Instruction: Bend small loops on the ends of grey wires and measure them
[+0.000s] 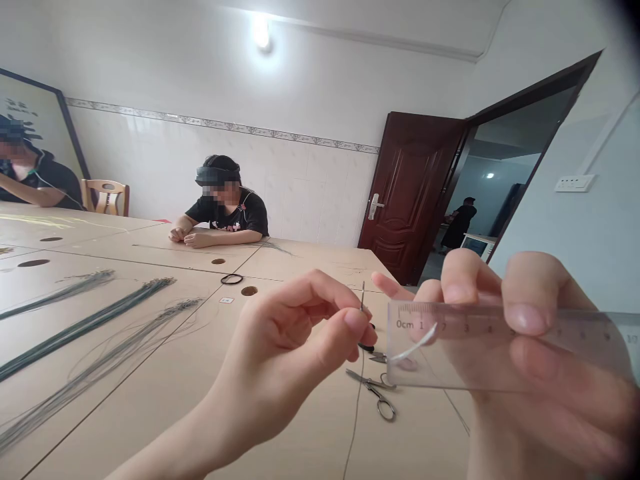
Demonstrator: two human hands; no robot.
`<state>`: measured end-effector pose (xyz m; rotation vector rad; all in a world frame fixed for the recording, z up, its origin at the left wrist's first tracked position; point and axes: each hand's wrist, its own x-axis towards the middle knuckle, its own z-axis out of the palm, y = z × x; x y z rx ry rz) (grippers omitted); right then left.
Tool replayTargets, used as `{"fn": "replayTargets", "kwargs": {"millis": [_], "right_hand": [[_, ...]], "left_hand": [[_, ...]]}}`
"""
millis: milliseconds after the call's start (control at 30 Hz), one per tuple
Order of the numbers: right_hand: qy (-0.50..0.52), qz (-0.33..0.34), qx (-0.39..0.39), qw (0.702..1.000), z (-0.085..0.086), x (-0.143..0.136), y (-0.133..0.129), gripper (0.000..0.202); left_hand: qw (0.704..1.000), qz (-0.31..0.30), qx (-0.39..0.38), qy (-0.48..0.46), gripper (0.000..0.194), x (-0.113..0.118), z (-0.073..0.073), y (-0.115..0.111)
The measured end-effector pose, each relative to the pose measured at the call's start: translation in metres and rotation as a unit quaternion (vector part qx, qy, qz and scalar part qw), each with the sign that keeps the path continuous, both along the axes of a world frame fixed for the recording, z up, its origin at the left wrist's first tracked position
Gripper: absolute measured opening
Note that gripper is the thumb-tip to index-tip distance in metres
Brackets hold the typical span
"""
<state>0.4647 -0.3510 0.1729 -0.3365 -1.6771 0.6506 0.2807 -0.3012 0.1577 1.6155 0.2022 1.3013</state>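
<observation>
My left hand (300, 347) is raised over the table with thumb and fingers pinched on a thin wire (363, 293). Its short, stiffer-looking tip sticks up above the fingertips, and a thin dark line hangs below the hand. Close by on the right, my right hand (535, 313) grips a clear plastic ruler (480, 347) held level, its 0 cm end toward the left hand. A curved white strip (415, 345) shows at that end of the ruler; whether it lies on the front or behind, I cannot tell. Wire tip and ruler are apart.
Small scissors (377, 393) and other dark-handled tools lie beneath my hands. Several bundles of thin wires (90, 323) stretch across the table (280, 427) at left, near a black ring (231, 279). One person (240, 210) sits opposite, another far left. A door (410, 193) stands open.
</observation>
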Motion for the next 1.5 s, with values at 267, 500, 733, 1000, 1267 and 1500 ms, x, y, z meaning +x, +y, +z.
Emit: {"fn": "replayTargets", "kwargs": {"millis": [267, 500, 733, 1000, 1267, 1500], "right_hand": [[-0.045, 0.016, -0.027, 0.998, 0.000, 0.004, 0.006, 0.005], [-0.031, 0.003, -0.048, 0.998, 0.000, 0.003, 0.006, 0.004], [-0.073, 0.017, -0.029, 0.997, 0.004, 0.008, 0.005, 0.009], [-0.091, 0.039, -0.013, 0.995, 0.007, 0.006, 0.008, 0.013], [-0.059, 0.071, -0.040, 0.995, 0.005, 0.004, 0.003, 0.010], [-0.032, 0.071, -0.064, 0.995, 0.005, -0.001, 0.000, 0.008]], "left_hand": [[1.000, -0.005, 0.015, 0.023, 0.015, -0.002, 0.004, -0.002], [0.999, -0.006, 0.024, 0.045, 0.017, -0.002, 0.004, -0.002], [0.995, 0.037, 0.075, 0.057, 0.015, -0.003, 0.003, -0.005], [0.983, 0.102, 0.140, 0.068, 0.014, -0.006, 0.008, -0.006], [0.955, 0.184, 0.215, 0.093, 0.019, -0.009, 0.009, -0.013], [0.934, 0.209, 0.268, 0.112, 0.017, -0.011, 0.012, -0.015]]}}
